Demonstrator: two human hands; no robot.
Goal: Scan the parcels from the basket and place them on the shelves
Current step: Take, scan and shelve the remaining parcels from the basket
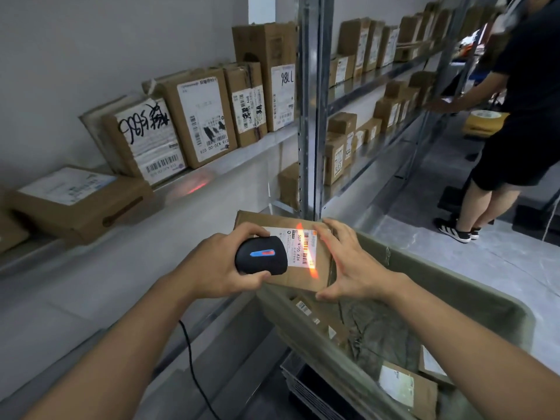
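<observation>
Shelves point(242, 156) steel, boxes point(200, 116) upright — floor point(454, 237) grey, perhaps concrete.

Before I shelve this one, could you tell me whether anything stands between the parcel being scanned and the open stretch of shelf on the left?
Nothing visible does. The parcel, held by the right hand, has a clear path to the shelf.

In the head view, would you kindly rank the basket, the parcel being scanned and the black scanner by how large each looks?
1. basket, clearly largest.
2. parcel, held by the right hand.
3. scanner, gripped by the left hand; it sits nearer the camera, yet looks smallest.
</observation>
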